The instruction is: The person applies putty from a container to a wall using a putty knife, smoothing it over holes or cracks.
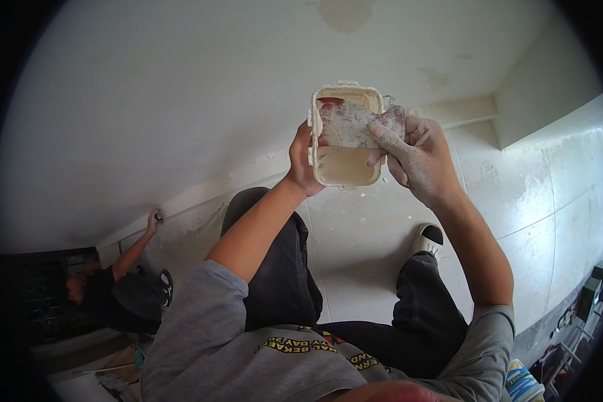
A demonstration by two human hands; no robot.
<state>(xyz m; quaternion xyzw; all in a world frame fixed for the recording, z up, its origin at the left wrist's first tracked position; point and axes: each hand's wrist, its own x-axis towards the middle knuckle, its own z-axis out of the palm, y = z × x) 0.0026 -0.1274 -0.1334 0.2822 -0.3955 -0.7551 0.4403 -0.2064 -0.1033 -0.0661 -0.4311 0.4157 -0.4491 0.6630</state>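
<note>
My left hand (302, 161) is wrapped round the left side of a rectangular cream plastic tub (348, 167), its rim smeared with dried filler. In my right hand (418, 155), dusted white, is a putty scraper (356, 125), gripped at its right end with the thumb on top. The scraper is reddish under a crust of whitish filler. Its broad blade lies across the tub's opening, close to the left rim; whether it touches the rim I cannot tell. The tub has pale walls inside, and the blade hides part of its contents.
A pale wall (181, 107) with tan patches rises ahead, meeting a tiled floor (355, 268). At the lower left another person (124, 291) crouches with a hand at the wall's base. A paint bucket (523, 382) and assorted gear lie at the lower right.
</note>
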